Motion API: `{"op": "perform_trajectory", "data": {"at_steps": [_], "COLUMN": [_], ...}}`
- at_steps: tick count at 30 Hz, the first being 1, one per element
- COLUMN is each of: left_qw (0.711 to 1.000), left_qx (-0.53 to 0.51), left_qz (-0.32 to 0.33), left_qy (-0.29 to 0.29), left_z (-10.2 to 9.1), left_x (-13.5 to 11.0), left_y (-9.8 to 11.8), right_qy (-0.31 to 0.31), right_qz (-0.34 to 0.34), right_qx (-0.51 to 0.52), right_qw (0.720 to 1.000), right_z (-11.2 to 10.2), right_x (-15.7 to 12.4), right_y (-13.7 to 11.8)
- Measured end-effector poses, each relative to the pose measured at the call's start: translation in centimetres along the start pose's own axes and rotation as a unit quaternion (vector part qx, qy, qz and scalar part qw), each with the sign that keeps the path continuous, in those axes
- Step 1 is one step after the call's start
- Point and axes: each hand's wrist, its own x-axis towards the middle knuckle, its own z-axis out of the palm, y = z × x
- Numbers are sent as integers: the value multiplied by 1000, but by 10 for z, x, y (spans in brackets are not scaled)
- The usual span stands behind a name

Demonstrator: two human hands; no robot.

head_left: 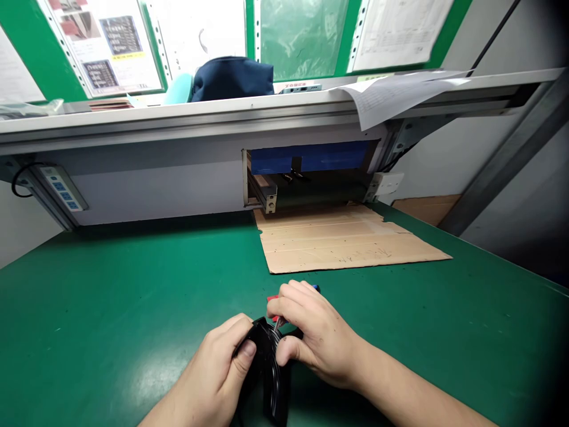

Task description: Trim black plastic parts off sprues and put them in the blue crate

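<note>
A curved black plastic part (270,370) stands on edge, gripped between the person's hands, just in front of the cardboard sheet (342,243); its glossy lower end reaches down toward the green workbench (89,308), though whether it touches cannot be told. The left hand (213,367) is clamped around the part's left side, thumb across its face; the right hand (313,332) curls around a screwdriver (278,323) with a red and blue handle, and its metal shaft points down into the part, with the right thumb (284,351) pressed against the plastic; the hands are together, meeting around the part. Beyond the cardboard sheet stands a metal-edged shelf (178,121), holding loose papers (400,95) to the right and a navy bag (232,80) to the left; a power strip (62,188) is fixed beneath the shelf, left of the cardboard sheet; a blue panel (306,159) shows in an opening directly behind the sheet.
</note>
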Motion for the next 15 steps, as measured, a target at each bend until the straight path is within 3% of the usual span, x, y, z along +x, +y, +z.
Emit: {"op": "perform_trajectory", "data": {"at_steps": [15], "left_qw": [1000], "left_qx": [25], "left_qz": [4], "left_qy": [-9], "left_z": [1], "left_x": [0], "left_y": [-4], "right_qy": [-11], "right_qz": [-10], "right_qx": [-41], "right_qw": [999], "right_z": [3], "right_x": [-1], "right_y": [1]}}
